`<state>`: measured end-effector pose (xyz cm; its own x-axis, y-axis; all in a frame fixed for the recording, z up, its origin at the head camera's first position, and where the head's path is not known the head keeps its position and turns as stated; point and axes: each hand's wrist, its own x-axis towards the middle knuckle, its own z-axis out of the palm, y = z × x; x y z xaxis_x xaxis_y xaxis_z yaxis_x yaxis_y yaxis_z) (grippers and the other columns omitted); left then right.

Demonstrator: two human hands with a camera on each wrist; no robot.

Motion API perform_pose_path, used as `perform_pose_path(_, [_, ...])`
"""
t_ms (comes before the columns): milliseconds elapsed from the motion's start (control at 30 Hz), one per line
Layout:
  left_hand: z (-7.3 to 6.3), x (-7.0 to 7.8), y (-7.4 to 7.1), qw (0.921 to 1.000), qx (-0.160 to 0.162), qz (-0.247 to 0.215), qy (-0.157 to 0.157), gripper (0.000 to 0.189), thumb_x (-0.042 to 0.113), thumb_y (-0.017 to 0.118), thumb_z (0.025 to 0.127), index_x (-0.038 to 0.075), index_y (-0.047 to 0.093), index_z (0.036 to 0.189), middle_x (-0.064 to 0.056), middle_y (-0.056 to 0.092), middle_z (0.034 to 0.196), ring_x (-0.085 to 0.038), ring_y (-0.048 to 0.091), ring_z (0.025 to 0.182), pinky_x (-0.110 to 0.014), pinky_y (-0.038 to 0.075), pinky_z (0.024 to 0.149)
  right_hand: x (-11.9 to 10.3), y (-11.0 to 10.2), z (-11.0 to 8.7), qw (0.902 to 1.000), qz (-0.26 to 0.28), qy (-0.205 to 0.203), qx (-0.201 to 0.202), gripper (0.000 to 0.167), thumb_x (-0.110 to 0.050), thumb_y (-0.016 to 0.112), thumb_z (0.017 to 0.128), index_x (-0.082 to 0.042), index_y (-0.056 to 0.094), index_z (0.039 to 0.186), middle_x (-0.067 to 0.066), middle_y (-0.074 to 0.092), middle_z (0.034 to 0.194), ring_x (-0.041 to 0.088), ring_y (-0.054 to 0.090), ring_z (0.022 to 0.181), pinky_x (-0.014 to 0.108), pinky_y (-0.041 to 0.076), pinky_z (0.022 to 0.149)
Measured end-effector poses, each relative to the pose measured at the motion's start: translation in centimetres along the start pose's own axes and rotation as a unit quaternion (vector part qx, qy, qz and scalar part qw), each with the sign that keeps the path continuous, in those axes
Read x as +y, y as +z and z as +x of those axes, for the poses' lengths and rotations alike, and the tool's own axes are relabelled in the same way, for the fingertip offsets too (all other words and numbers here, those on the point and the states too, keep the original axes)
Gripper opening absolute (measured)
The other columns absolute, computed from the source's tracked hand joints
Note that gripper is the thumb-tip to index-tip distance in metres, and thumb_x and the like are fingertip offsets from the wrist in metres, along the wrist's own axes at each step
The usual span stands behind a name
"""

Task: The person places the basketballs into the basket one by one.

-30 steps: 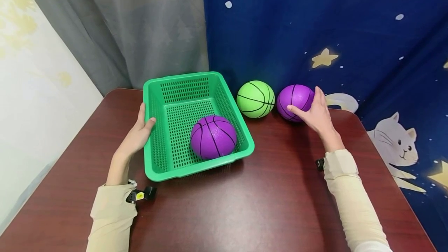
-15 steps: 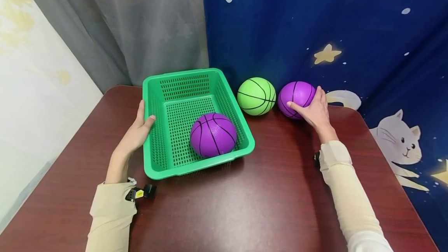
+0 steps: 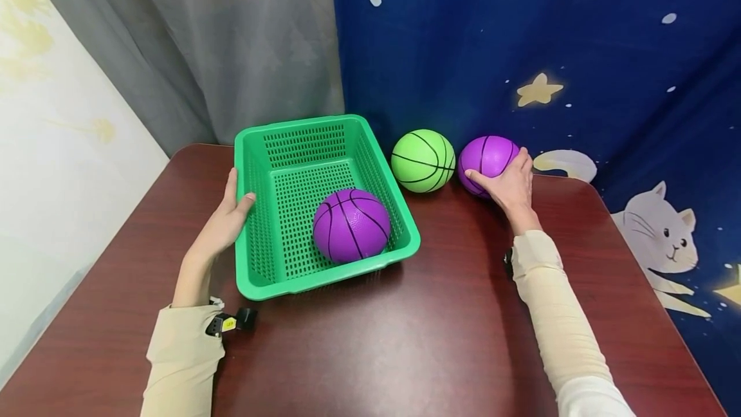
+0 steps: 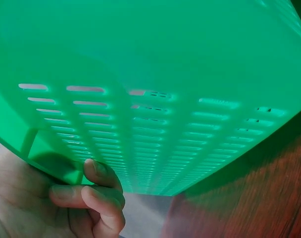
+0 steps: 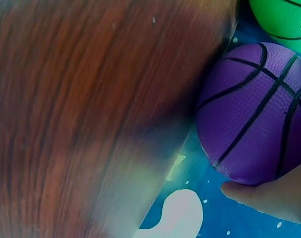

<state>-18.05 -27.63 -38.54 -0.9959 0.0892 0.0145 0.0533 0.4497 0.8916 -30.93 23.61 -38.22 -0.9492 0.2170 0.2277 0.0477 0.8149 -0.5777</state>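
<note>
A green plastic basket [image 3: 263, 289] with slotted walls stands on the table, and a purple toy basketball [image 3: 352, 225] lies inside it at the near right corner. My left hand [image 3: 222, 224] grips the basket's left rim, thumb over the inner side; in the left wrist view its fingers [image 4: 103, 208] curl against the outer wall. At the table's back edge my right hand [image 3: 509, 186] holds a second purple basketball [image 3: 489, 154] between thumb and fingers. The right wrist view shows that purple ball [image 5: 249, 119] with part of the hand below it. A light green basketball [image 3: 423, 161] sits between basket and held ball.
The dark red wooden table [image 3: 370, 346] reaches back to a grey curtain [image 3: 260, 37] and a blue curtain [image 3: 463, 37] printed with stars and a cat. A white patterned wall [image 3: 64, 147] is on the left.
My right hand and forearm have moved a little left, and the hand has come closer round the purple ball. The left hand stays on the basket rim; the balls keep their places.
</note>
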Motion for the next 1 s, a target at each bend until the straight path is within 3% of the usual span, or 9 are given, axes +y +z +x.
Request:
perform_pose_path(367, [-0.7, 1.0, -0.3, 0.9999, -0.007, -0.013, -0.005, 0.066, 0.023, 0.027, 0.103, 0.013, -0.023, 0.144, -0.01, -0.022, 0.151, -0.028, -0.012, 0.137, -0.057, 0.003, 0.105, -0.4, 1.4, -0.5, 0.9993, 0.025, -0.003, 0.028, 0.124, -0.056, 0.077, 0.064, -0.006, 0.001, 0.148, 0.019, 0.009, 0.149, 0.043, 0.016, 0.131, 0.054, 0.023, 0.103])
perform_pose_path(667, [-0.1, -0.2, -0.3, 0.9999, -0.002, 0.002, -0.011, 0.067, 0.029, 0.027, 0.103, 0.019, -0.024, 0.144, -0.005, -0.023, 0.151, -0.024, -0.012, 0.137, -0.055, 0.003, 0.106, -0.6, 1.5, -0.4, 0.9989, 0.004, -0.002, 0.047, 0.119, -0.056, 0.076, 0.066, -0.005, 0.006, 0.147, 0.02, 0.014, 0.147, 0.046, 0.024, 0.126, 0.054, 0.028, 0.101])
perform_pose_path(1000, [0.1, -0.1, -0.3, 0.9999, 0.001, 0.014, -0.007, 0.067, 0.029, 0.028, 0.103, 0.018, -0.023, 0.145, -0.004, -0.022, 0.151, -0.024, -0.012, 0.137, -0.055, 0.003, 0.106, 0.0, 0.8, -0.1, 0.9992, 0.002, -0.004, 0.041, 0.116, -0.059, 0.074, 0.066, -0.005, 0.01, 0.147, 0.022, 0.021, 0.144, 0.044, 0.026, 0.126, 0.055, 0.026, 0.101])
